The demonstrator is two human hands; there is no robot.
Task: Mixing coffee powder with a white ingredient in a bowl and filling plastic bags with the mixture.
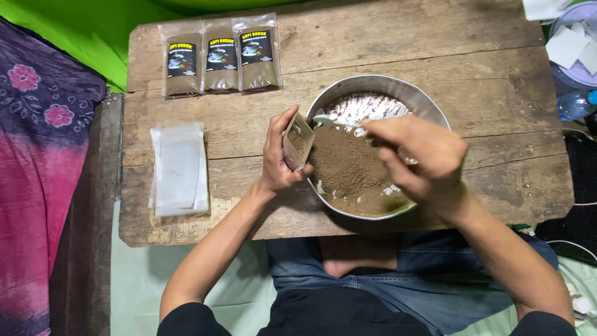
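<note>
Our left hand (278,158) grips an open pouch (297,140) at the rim of the bowl (429,106) on the desk (373,43); our right hand (423,158) pinches what seems a spoon (336,121) over the brown powder (351,171).

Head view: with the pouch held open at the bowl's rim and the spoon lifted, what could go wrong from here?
1. The left hand holds the small pouch open with a narrow mouth; powder off the white spoon in the right hand could miss it.
2. The pouch sits at the rim of the metal bowl, so a miss may land on the wooden table.
3. The bowl overhangs the table's near edge; pressing on it might tip it.
</note>
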